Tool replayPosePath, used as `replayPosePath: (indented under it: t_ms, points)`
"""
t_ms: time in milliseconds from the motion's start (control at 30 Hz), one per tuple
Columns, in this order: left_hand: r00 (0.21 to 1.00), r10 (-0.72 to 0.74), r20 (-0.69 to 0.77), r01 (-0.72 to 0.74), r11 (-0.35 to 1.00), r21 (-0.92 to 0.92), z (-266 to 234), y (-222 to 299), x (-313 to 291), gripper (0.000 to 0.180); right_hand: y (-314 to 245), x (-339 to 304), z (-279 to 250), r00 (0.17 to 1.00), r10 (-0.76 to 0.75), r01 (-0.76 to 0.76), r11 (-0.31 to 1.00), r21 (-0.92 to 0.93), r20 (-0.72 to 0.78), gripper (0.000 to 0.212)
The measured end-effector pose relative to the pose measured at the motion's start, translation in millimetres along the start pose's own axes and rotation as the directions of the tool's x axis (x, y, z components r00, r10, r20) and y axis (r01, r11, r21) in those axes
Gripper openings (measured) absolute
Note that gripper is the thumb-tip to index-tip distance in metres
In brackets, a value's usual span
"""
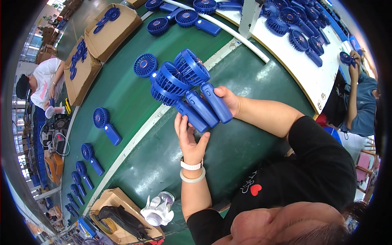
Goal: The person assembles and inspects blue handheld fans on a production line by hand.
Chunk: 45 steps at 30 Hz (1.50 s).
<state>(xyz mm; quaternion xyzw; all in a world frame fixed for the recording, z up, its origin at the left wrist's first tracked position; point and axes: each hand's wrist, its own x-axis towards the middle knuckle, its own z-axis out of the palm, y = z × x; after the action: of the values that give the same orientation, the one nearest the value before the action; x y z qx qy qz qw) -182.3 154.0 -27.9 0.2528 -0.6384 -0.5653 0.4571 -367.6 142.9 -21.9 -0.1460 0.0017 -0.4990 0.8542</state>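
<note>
Three blue handheld fans lie side by side in a bundle between my hands, over the workbench, their round caged heads pointing away from me. My right hand grips the rightmost handle from the right, thumb on top. At the lower left of the bundle, my left hand cups the nearest handle's end, fingers partly behind it and thumb apart. Just beyond, another blue fan shows its head on the green conveyor belt; its handle is mostly hidden. A single fan lies on the belt to the left.
More fans line the belt at left, and others lie at its far end. A white table carries many fans. Cartons stand beyond the belt. Near my left arm are a box and white-wrapped jar. Two co-workers flank the line.
</note>
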Motion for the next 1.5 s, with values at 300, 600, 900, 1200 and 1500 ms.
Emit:
replayPosePath:
  t_ms: [300, 600, 900, 1200, 1500]
  points:
    - [0.993, 0.072, 0.089, -0.055, 0.983, -0.177, -3.1, -0.9, 3.3, 0.052, -5.3, -0.6, -3.9, 0.998, 0.054, -0.056, 0.993, 0.109, 0.025, 0.076]
    - [0.982, -0.11, 0.155, 0.126, 0.987, -0.1, 3.2, 9.1, 2.0, 0.021, -22.1, -13.6, 29.7, 0.928, 0.053, -0.143, 0.964, -0.222, -0.369, 0.052]
    - [0.98, -0.196, 0.042, 0.199, 0.978, -0.065, -2.5, 0.7, 0.0, 0.017, -107.2, -162.6, 91.8, 0.642, -0.57, -0.513, 0.179, -0.84, -0.513, 0.083]
    - [0.971, -0.238, 0.008, 0.238, 0.967, -0.093, 0.0, 2.0, 1.2, 0.013, -165.0, -203.3, 46.7, 0.178, -0.984, -0.973, -0.178, -0.144, 0.013, 0.09]
    - [0.964, -0.267, -0.006, 0.265, 0.96, -0.091, -3.0, 1.3, 0.3, 0.017, -195.8, -131.5, 27.0, 0.384, -0.739, -0.852, -0.514, -0.095, 0.553, 0.06]
